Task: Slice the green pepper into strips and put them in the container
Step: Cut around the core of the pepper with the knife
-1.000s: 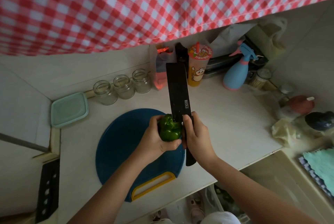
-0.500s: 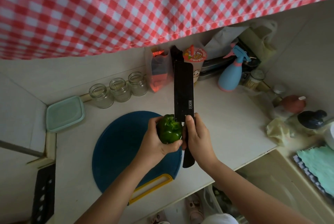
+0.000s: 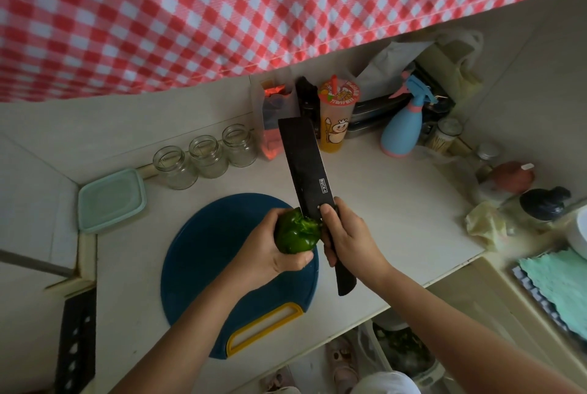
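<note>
Pepper [image 3: 295, 234] was gripped by the left hand [image 3: 271, 255] above the board [image 3: 206, 260], and the right hand [image 3: 349, 238] gripped the knife [image 3: 305, 164].

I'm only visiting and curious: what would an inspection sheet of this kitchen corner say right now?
Surface: pale counter; a round blue cutting board lies on it.
Job's things: green pepper held over the board; the black knife meets its top; mint container at left, apparently lidded; no strips seen.
Clutter: three glass jars, drink cup, blue spray bottle along the back.
Hands: left hand grips the pepper; right hand grips the knife handle.
Cables: nothing seen.
Surroundings: red checked cloth hangs above.
</note>
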`<action>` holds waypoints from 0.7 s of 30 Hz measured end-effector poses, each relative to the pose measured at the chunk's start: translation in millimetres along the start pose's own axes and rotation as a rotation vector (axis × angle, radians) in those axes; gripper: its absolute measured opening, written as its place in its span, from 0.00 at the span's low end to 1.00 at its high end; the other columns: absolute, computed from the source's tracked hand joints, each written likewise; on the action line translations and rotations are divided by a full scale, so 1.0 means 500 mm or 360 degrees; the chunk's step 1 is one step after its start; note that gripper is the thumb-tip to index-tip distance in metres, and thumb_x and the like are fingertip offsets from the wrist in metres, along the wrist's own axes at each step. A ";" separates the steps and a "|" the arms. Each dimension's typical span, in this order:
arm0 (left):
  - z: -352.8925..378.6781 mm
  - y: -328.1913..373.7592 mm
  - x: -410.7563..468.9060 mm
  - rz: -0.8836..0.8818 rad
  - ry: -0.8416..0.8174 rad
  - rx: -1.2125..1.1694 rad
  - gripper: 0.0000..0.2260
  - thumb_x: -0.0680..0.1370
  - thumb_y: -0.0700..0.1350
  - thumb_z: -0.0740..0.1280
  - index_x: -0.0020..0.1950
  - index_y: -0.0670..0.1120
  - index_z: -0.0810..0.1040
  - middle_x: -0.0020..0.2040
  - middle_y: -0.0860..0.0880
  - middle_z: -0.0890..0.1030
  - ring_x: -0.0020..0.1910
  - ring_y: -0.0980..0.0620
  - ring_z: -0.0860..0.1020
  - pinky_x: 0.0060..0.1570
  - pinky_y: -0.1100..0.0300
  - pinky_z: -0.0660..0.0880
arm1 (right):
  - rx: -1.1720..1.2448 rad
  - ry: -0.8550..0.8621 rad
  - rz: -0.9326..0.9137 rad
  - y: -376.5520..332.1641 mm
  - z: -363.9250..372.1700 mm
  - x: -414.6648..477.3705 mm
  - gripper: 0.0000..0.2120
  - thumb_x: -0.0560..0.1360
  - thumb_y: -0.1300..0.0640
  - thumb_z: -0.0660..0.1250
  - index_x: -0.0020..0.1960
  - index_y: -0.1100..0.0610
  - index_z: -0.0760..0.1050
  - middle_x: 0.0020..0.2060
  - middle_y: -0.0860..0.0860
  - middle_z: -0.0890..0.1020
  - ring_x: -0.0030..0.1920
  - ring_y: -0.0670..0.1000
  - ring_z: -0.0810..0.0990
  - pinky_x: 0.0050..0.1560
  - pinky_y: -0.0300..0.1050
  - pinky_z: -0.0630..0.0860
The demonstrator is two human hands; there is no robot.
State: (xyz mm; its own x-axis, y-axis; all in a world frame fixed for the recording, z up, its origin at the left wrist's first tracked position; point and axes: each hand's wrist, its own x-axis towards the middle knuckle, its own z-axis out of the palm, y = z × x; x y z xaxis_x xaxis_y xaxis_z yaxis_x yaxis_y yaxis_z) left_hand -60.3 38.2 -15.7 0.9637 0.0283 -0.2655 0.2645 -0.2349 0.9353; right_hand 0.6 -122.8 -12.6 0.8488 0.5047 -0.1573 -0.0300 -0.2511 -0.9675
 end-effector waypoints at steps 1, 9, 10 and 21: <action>-0.003 0.000 -0.001 -0.0014 -0.0028 0.0001 0.35 0.57 0.58 0.73 0.61 0.55 0.68 0.56 0.52 0.75 0.55 0.54 0.76 0.47 0.65 0.75 | -0.0026 -0.0031 0.0000 0.001 -0.002 0.001 0.13 0.82 0.50 0.53 0.50 0.60 0.67 0.28 0.52 0.74 0.24 0.54 0.73 0.28 0.47 0.73; -0.024 0.001 0.001 -0.0115 -0.0240 0.0047 0.34 0.57 0.59 0.73 0.61 0.55 0.67 0.57 0.51 0.75 0.56 0.52 0.76 0.49 0.63 0.75 | -0.0034 -0.0255 0.0039 0.007 -0.011 0.008 0.13 0.82 0.51 0.53 0.53 0.62 0.66 0.27 0.51 0.73 0.23 0.51 0.72 0.27 0.46 0.73; -0.027 0.001 0.002 -0.0126 -0.0263 0.0053 0.34 0.57 0.60 0.73 0.61 0.55 0.67 0.57 0.50 0.75 0.56 0.52 0.76 0.50 0.61 0.76 | -0.0014 -0.0276 0.0045 0.008 -0.012 0.009 0.13 0.82 0.51 0.54 0.53 0.62 0.66 0.27 0.50 0.73 0.22 0.51 0.72 0.26 0.45 0.72; 0.009 0.000 -0.001 -0.0019 0.0088 -0.0446 0.33 0.58 0.58 0.71 0.61 0.50 0.72 0.56 0.47 0.77 0.53 0.55 0.78 0.47 0.66 0.75 | 0.0060 -0.0117 0.0069 0.009 -0.012 0.019 0.17 0.82 0.47 0.52 0.53 0.62 0.66 0.30 0.54 0.75 0.24 0.56 0.75 0.30 0.47 0.74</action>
State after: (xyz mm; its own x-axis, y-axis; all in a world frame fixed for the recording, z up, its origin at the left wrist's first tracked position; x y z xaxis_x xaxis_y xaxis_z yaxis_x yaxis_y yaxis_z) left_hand -61.0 33.7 -16.7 0.9590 0.0842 -0.2707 0.2679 0.0434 0.9625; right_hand 11.8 -124.0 -17.5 0.8052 0.5537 -0.2121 -0.0871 -0.2434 -0.9660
